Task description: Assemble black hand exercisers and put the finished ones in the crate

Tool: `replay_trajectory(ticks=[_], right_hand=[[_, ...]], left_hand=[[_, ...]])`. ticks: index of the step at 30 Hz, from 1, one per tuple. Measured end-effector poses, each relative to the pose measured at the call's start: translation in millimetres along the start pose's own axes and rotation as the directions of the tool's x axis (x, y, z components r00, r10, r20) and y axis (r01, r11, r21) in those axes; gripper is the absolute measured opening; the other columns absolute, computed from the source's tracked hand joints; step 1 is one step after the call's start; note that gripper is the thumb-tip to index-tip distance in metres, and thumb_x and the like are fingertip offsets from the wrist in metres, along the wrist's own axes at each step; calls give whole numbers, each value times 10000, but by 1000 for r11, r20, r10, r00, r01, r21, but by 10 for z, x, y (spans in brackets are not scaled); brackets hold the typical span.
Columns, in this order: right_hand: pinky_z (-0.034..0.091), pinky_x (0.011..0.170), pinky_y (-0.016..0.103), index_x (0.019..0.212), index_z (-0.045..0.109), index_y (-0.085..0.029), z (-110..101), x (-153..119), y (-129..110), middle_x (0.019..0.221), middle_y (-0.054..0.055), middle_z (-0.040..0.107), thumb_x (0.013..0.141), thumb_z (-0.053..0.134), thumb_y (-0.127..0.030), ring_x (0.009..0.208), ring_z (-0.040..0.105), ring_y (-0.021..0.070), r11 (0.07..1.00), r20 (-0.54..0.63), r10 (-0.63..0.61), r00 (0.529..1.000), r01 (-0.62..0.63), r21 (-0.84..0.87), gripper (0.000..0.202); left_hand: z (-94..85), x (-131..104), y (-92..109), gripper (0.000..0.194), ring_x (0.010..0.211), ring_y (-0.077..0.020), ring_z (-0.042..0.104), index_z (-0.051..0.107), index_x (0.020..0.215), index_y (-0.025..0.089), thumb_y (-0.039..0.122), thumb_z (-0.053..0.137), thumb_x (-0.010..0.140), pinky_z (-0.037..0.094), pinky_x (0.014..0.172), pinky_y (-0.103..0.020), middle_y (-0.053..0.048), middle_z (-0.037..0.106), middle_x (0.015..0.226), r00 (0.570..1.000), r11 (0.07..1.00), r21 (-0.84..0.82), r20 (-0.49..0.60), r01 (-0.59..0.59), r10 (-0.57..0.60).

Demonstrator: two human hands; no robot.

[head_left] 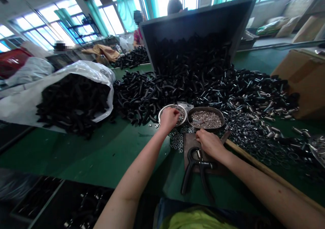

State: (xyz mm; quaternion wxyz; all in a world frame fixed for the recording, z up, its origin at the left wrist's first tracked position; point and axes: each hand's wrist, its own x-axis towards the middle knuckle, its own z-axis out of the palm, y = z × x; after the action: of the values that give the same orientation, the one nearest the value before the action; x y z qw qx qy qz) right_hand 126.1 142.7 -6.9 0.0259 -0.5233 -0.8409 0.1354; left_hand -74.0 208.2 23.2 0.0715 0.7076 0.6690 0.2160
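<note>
My left hand (169, 119) is over a round white bowl (160, 113) of small metal parts, its fingers pinched together; anything between them is too small to make out. My right hand (209, 141) is closed above a dark metal plate (188, 141), with a thin metal pin (195, 139) poking out at its fingertips. Just below that hand, a black hand grip strengthener (189, 171) with a coil spring (199, 154) lies partly on the plate, handles toward me. Behind the right hand stands an oval metal tin (223, 119) full of tiny shiny parts.
Loose nuts or washers (177, 141) lie left of the plate. A wooden-handled hammer (248, 159) rests under my right forearm. Black handles (142, 93) spill from a large grey bin (198, 22). A white sack (101, 70), metal rings (243, 131) and a cardboard box (304, 80) flank them.
</note>
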Motion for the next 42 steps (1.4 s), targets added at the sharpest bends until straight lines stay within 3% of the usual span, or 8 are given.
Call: replay_trajectory(ticks=[11,18,23,27,29,32,36,42], right_hand=[[358,658,291,936,516,-158,12,-61,59,1000,103,567,898,384,-153,809,596,192,999,13,-17,1000,16,28,137],[384,659,272,919,523,-162,-44,-62,139,863,70,628,871,413,-132,787,598,172,972,-49,-18,999,29,232,123],[443,618,258,911,590,-162,-122,-123,257,776,18,648,848,436,-187,642,598,128,867,-67,16,998,20,499,167],[452,579,259,885,632,-161,-178,-287,258,742,3,642,816,467,-209,546,569,109,746,-76,34,996,26,666,184],[447,583,254,912,617,-162,-187,-373,221,759,6,643,828,456,-214,564,569,109,740,-84,7,996,51,671,188],[434,598,253,941,573,-167,-170,-452,149,784,11,641,849,440,-219,602,571,113,754,-64,-29,997,65,654,170],[406,621,254,934,493,-182,-141,-433,58,761,2,616,849,430,-193,652,568,125,794,-34,-64,997,71,603,106],[360,631,250,914,444,-192,-117,-282,-12,747,4,583,818,429,-145,699,555,142,873,-29,-118,993,117,474,108]], left_hand=[[277,441,101,160,1015,-283,575,702,836,112,161,586,737,421,887,-360,-177,634,1024,984,993,36,134,111,-115],[153,389,33,137,938,-249,590,644,855,131,225,556,809,437,849,-380,-141,660,934,978,963,-195,128,187,-164],[32,-126,12,185,713,-141,599,607,854,153,327,550,836,495,683,-286,-69,651,826,966,846,-489,237,213,-107],[88,-825,81,230,674,-106,576,584,898,157,282,675,727,471,665,-249,-17,615,788,924,431,-837,381,337,16],[140,-1145,125,270,665,-106,572,591,882,154,269,718,674,454,667,-244,-3,609,754,897,352,-849,439,395,53],[193,-1475,165,233,691,-126,583,608,863,159,264,708,680,444,673,-248,-8,631,755,893,485,-785,450,385,19],[190,-1607,148,134,695,-136,584,628,854,182,250,646,739,430,654,-240,-6,654,773,918,676,-680,397,283,15],[186,-1553,69,187,650,-131,567,617,904,185,257,654,735,405,606,-222,11,626,715,903,709,-654,426,262,59]])
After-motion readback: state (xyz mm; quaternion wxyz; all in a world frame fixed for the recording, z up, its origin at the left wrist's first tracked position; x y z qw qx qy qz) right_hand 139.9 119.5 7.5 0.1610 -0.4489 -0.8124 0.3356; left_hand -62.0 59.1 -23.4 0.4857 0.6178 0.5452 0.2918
